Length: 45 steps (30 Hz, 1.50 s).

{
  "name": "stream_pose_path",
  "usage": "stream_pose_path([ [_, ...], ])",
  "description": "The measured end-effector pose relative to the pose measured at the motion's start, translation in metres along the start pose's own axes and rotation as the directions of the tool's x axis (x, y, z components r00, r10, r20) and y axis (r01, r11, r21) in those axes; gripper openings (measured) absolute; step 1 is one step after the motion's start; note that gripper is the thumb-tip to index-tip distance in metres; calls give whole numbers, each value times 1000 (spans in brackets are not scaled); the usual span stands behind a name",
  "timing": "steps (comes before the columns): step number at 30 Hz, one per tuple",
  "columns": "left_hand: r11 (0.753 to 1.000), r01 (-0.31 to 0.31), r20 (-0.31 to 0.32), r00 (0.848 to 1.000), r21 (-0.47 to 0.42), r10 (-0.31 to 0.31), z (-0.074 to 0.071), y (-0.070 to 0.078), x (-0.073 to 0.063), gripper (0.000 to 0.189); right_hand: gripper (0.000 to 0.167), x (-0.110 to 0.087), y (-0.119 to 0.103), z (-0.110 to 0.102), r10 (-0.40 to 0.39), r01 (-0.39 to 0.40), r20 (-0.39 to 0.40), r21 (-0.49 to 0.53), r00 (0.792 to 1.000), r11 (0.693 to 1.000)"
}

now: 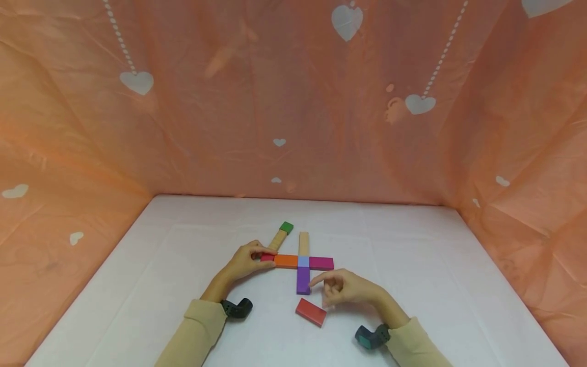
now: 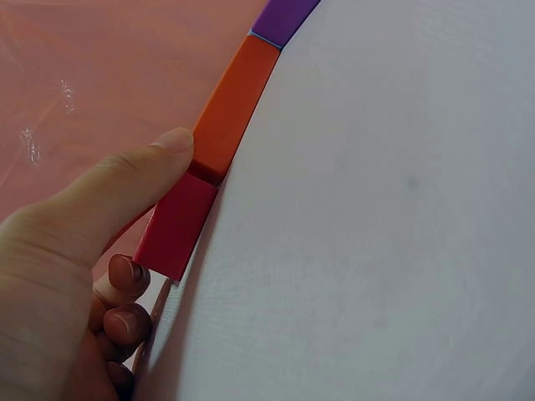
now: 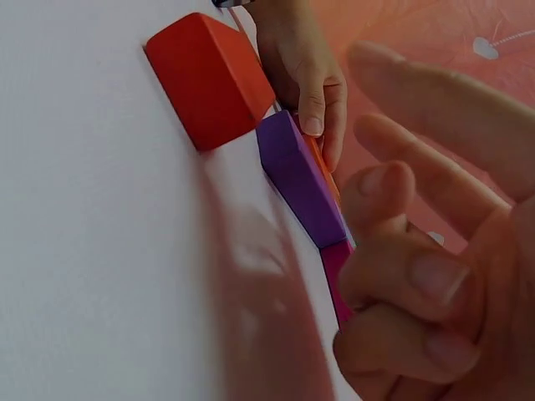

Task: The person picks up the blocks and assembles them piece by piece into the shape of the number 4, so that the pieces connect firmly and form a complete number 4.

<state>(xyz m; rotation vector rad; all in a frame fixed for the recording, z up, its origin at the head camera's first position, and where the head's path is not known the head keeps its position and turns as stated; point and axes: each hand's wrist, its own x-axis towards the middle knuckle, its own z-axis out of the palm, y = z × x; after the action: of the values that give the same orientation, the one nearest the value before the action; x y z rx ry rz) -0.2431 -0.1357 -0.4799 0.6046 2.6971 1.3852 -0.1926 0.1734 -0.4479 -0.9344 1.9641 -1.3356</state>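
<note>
My left hand [image 1: 244, 261] pinches a crimson block [image 2: 175, 225] at the left end of a row. In the left wrist view its thumb lies along the seam with the orange block [image 2: 236, 109]. A light blue block [image 1: 303, 261] follows, with a magenta block [image 1: 321, 263] on its right. A purple block [image 1: 303, 280] runs toward me from the light blue one. Beside it my right hand [image 1: 352, 288] holds nothing, index fingertip close to the purple block's right side, other fingers loosely bent. A red block [image 1: 311, 312] lies apart, slanted, below the purple one.
Beyond the light blue block stands out a plain wooden block [image 1: 304, 243]. Another wooden block [image 1: 277, 239] slants from the crimson one to a small green block [image 1: 286, 228]. All lie on a white table [image 1: 403, 255], with an orange heart-patterned curtain [image 1: 298, 102] around it.
</note>
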Motion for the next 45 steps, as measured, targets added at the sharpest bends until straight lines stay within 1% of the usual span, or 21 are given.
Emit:
stream_pose_path([
  [3,1000,-12,1,1000,4,12,0,0,0,30,43,-1,0,0,1,-2,45,23,999,1000],
  [8,1000,-23,-4,1000,5,23,-1,0,0,29,46,0,1,1,-20,15,119,42,993,999],
  [15,1000,-8,-8,1000,-1,8,-1,1,0,29,50,4,1,1,-30,25,203,28,979,999],
  [17,1000,-6,-5,1000,-4,6,-1,1,0,29,52,5,1,2,-47,44,223,20,974,999],
  [20,1000,2,1,1000,-10,-2,0,1,1,30,56,5,3,2,-40,35,246,26,968,999],
  [23,1000,2,4,1000,-16,-2,0,1,1,30,58,6,4,2,-23,18,251,23,968,1000],
  [28,1000,-20,3,1000,-9,20,-1,2,0,30,59,7,3,3,-5,0,249,22,968,1000],
  [35,1000,-5,3,1000,-12,5,-2,0,1,30,61,9,3,5,24,-30,250,21,968,999],
  [41,1000,-3,0,1000,-9,3,-1,-1,1,30,60,8,2,6,32,-35,246,11,969,999],
  [45,1000,-6,-1,1000,-26,6,-1,1,0,30,59,8,1,6,43,-44,241,1,969,999],
])
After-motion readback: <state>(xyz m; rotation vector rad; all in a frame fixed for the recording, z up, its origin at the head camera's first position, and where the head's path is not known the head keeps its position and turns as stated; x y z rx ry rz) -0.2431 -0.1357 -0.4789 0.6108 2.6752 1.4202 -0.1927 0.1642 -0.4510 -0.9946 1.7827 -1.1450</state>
